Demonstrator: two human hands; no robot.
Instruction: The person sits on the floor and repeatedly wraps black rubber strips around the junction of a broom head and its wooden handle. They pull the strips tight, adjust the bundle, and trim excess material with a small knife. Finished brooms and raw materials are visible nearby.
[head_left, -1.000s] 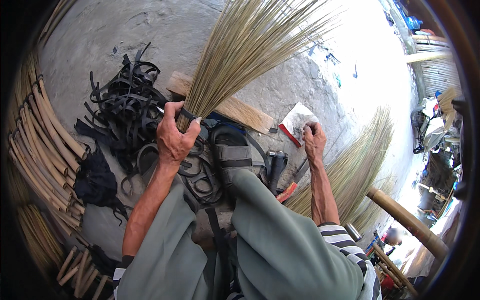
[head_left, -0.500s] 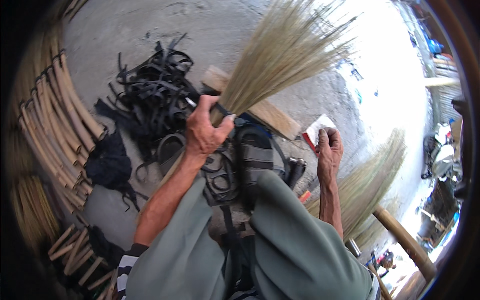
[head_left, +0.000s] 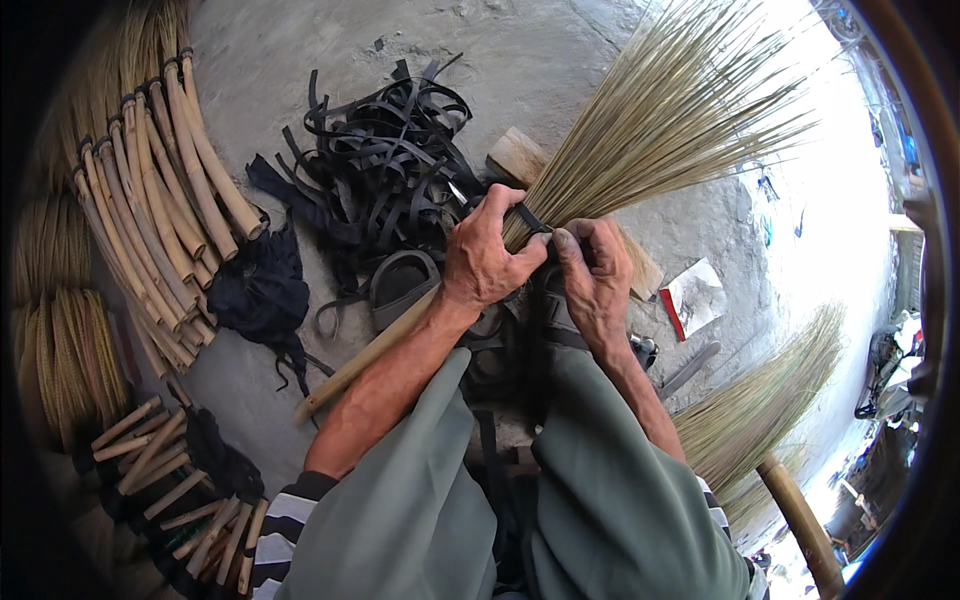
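My left hand is closed round the neck of a grass broom, thumb and fingers at a black band wrapped there. The bristles fan out to the upper right. A pale stick handle runs down-left beneath my left forearm. Against the band, close to my left thumb, my right hand is closed in a pinch; whatever lies between its fingertips is too small to make out. Behind the broom neck lies a wooden block, partly covered. A red-and-white packet rests on the floor right of my right hand.
A heap of black strips lies beyond my left hand. Finished-looking brooms with bamboo handles are stacked at left, above short sticks. At right are a knife-like blade, loose grass and a bamboo pole. Sandals surround my feet.
My right hand has moved left from over the packet to the broom's neck, beside my left hand. My left hand keeps its hold on the broom. The whole view has shifted.
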